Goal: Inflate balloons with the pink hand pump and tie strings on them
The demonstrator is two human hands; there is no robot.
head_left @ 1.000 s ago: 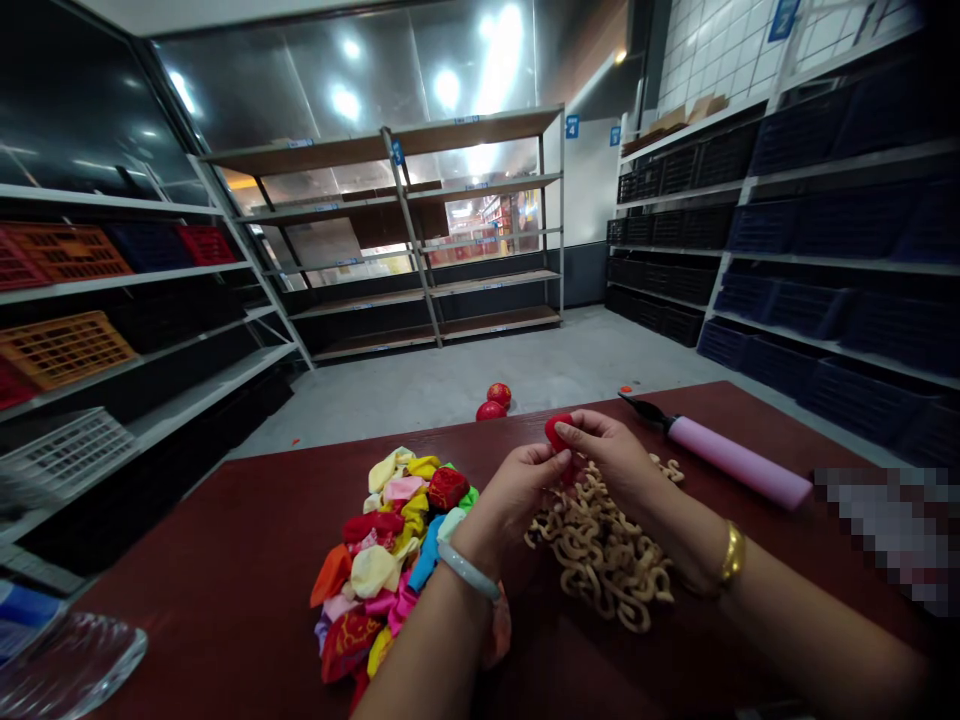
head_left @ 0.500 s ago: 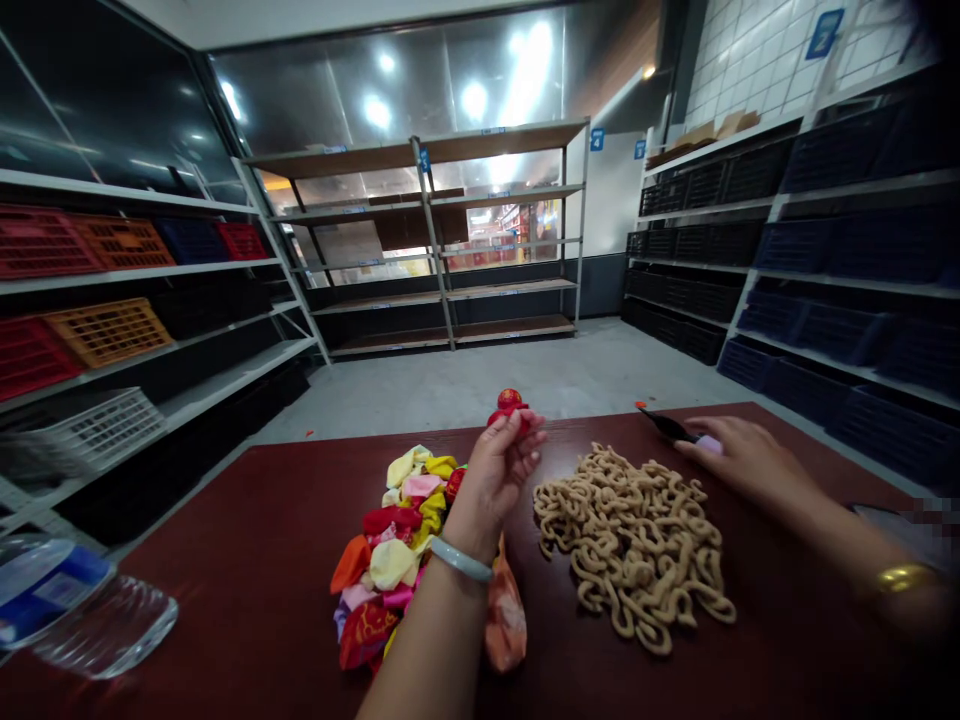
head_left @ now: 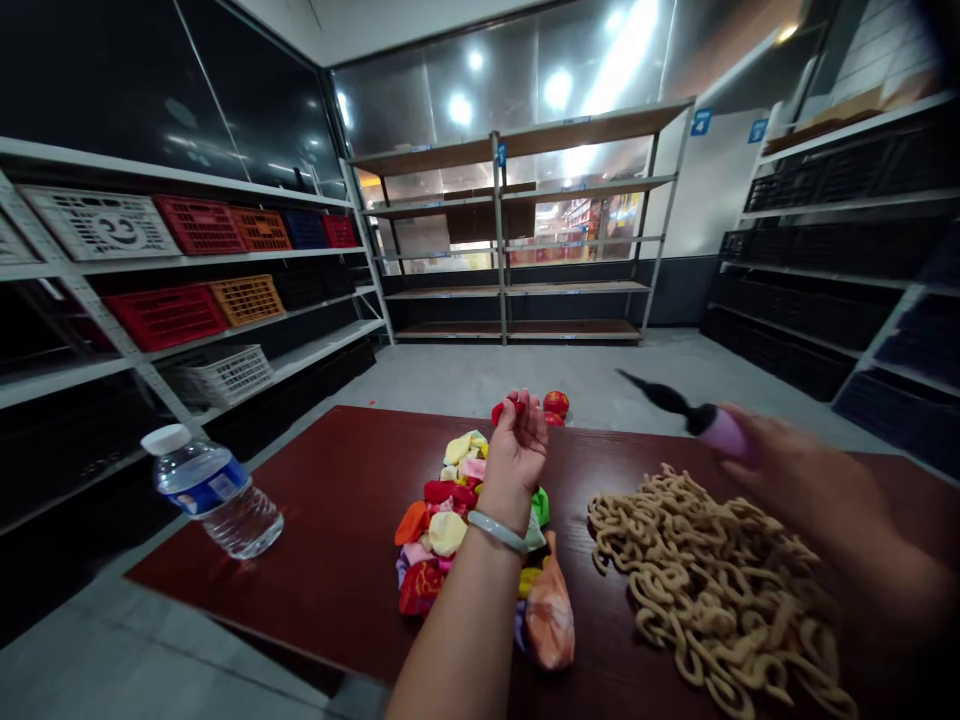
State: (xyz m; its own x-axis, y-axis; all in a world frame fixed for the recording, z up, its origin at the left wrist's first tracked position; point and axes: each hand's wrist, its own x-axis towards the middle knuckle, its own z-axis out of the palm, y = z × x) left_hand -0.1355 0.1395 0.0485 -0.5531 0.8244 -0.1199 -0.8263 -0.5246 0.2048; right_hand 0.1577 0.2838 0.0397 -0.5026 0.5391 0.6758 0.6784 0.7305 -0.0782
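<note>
My left hand [head_left: 517, 445], with a pale bangle at the wrist, is raised palm-up near the table's far edge. Its fingers are curled around a small red piece [head_left: 501, 411], mostly hidden. Below and beside the forearm lies a heap of colourful soft pieces [head_left: 448, 533], with a limp orange piece [head_left: 550, 615] close by. On the right, my blurred right hand [head_left: 780, 470] grips a tool with a lilac handle and a pointed black end [head_left: 694, 412]. Beneath it spreads a pile of beige curled loops [head_left: 697, 570], which the hand does not visibly touch.
A water bottle [head_left: 214, 490] leans at the left on the dark red table [head_left: 345, 490]. Red gold-printed round things [head_left: 556, 404] show at the far edge. Shelves with crates [head_left: 202, 225] stand left, black crates [head_left: 810, 290] right, and a metal rack [head_left: 500, 290] behind.
The view has turned left, shifting the scene rightward. My left hand has turned palm-up, apart from the round red things. My right hand has lifted the tool, its black point now aimed left.
</note>
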